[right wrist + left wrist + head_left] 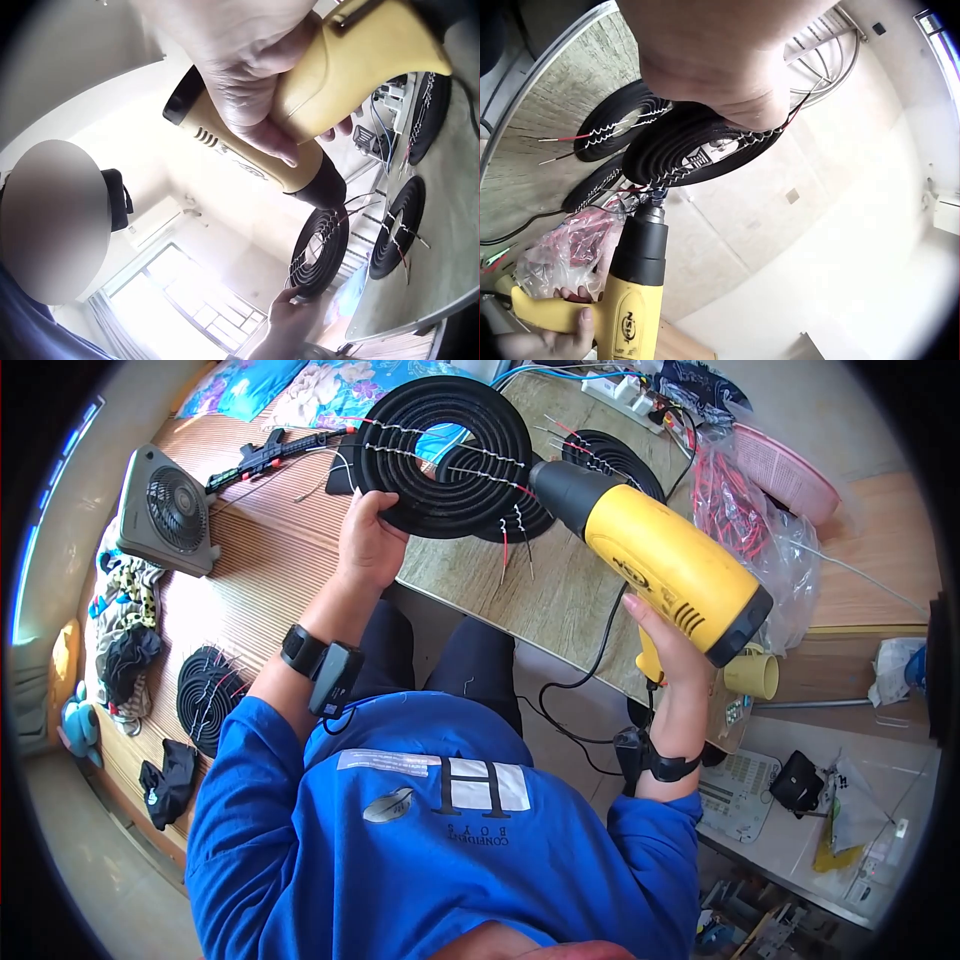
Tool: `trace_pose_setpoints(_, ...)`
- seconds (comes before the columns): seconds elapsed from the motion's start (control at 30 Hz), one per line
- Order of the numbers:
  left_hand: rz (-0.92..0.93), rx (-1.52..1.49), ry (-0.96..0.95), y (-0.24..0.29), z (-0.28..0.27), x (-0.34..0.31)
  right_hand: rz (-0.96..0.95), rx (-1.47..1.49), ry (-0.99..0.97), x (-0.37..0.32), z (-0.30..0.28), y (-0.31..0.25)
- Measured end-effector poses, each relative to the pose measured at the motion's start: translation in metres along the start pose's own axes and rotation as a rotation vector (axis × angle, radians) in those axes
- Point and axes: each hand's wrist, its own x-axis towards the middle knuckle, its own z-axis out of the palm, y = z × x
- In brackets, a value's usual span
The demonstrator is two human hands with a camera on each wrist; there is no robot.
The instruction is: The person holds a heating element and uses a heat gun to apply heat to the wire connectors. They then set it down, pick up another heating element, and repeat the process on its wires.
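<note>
The left hand (370, 547) grips the near-left rim of a black coil (430, 517), thumb on its face, and holds it up over the table's (445, 575) near-left corner; the right hand (675, 645) is wrapped around the handle of a yellow heat gun (672, 560), its nozzle (570, 492) at the coil's right rim beside a red-sleeved wire end. Contact there is the likeliest trouble: the gap looks tiny (whether they touch, I cannot tell), so a small wrist shake could knock the wire aside or press hot metal into the black covering. If air is blowing, which the pictures do not settle, lingering on one spot could scorch the sleeve or soften the turns around it, and a drift leftward would bring heat toward the left thumb. The second coil (530, 527), by the table's left edge beneath the held one, might catch stray heat too. A black cord (611, 628) droops over the front edge and could snag, jerking the aim. Toward the right edge, the clear plastic bag (795, 585) of red wire would probably melt if the nozzle were rested against it.
</note>
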Motion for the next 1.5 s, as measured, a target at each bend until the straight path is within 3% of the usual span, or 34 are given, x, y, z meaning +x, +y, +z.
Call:
trace_pose_setpoints(0.13,0.004,-0.011,-0.103,0.001,0.0,0.0,0.026,-0.073,0.031,0.008,-0.008,0.008)
trace_pose_setpoints(0.4,-0.01,-0.032,-0.018,-0.003,0.003,0.002,0.129,0.01,0.066,0.004,-0.014,0.01)
trace_pose_setpoints(0.53,-0.011,-0.028,-0.039,-0.003,0.007,0.004,0.045,0.054,0.016,0.003,-0.02,0.014)
trace_pose_setpoints(0.67,-0.017,-0.012,-0.046,-0.006,0.009,0.006,0.139,-0.03,0.086,0.004,-0.028,0.017)
trace_pose_setpoints(0.83,-0.044,-0.02,-0.052,-0.011,0.012,0.014,0.114,-0.019,0.114,-0.002,-0.054,0.023)
trace_pose_setpoints(0.93,-0.119,-0.017,-0.04,-0.027,0.013,0.032,0.012,0.004,0.272,-0.012,-0.064,0.021)
trace_pose_setpoints(1.07,-0.198,0.08,-0.02,-0.064,0.036,0.053,0.063,0.037,0.368,-0.025,-0.089,0.027)
trace_pose_setpoints(1.3,-0.318,0.057,-0.107,-0.137,0.103,0.094,0.103,0.074,0.416,-0.04,-0.108,0.031)
trace_pose_setpoints(1.4,-0.137,0.837,0.08,-0.158,0.095,0.097,0.107,0.094,0.407,-0.04,-0.113,0.035)
trace_pose_setpoints(1.43,-0.136,0.844,0.082,-0.153,0.085,0.096,0.113,0.116,0.406,-0.041,-0.112,0.038)
trace_pose_setpoints(1.5,0.359,1.332,-0.258,-0.121,0.052,0.091,0.128,0.144,0.4,-0.04,-0.111,0.042)
